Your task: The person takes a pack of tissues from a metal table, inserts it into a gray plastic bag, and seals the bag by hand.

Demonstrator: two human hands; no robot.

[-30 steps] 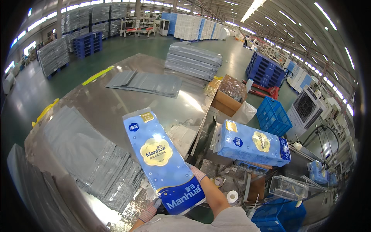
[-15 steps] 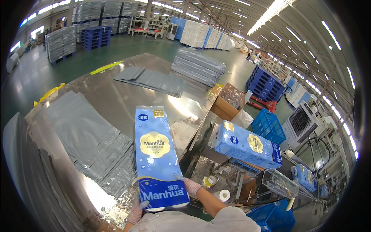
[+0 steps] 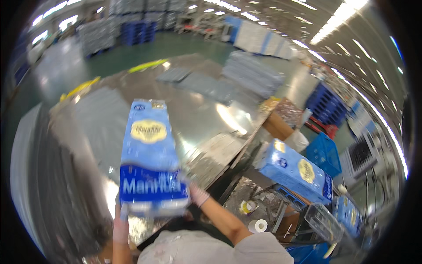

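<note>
A long blue toilet paper pack (image 3: 147, 154) with a yellow flower-shaped label and a dark blue near end is held between my two hands. My left hand (image 3: 121, 224), in a pale glove, is closed on its near left edge. On the right side, near the same end, my right hand (image 3: 197, 193) grips it; motion smears the fingers. The pack is over the metal table (image 3: 193, 119), covering part of a stack of flat grey plastic bags (image 3: 99, 125). A second blue toilet paper pack (image 3: 292, 169) lies on the machine at the right.
More grey bags (image 3: 206, 87) and a thick grey bundle (image 3: 252, 72) lie toward the table's far side. To the right are a cardboard box (image 3: 278, 125), a blue crate (image 3: 323, 154) and a loose paper roll (image 3: 258, 226). Dark grey sheets (image 3: 48, 185) stand at the left.
The held pack has moved left, over the grey bag stack, with both hands still on it. My view has shifted, so the surroundings appear farther right and blurred.
</note>
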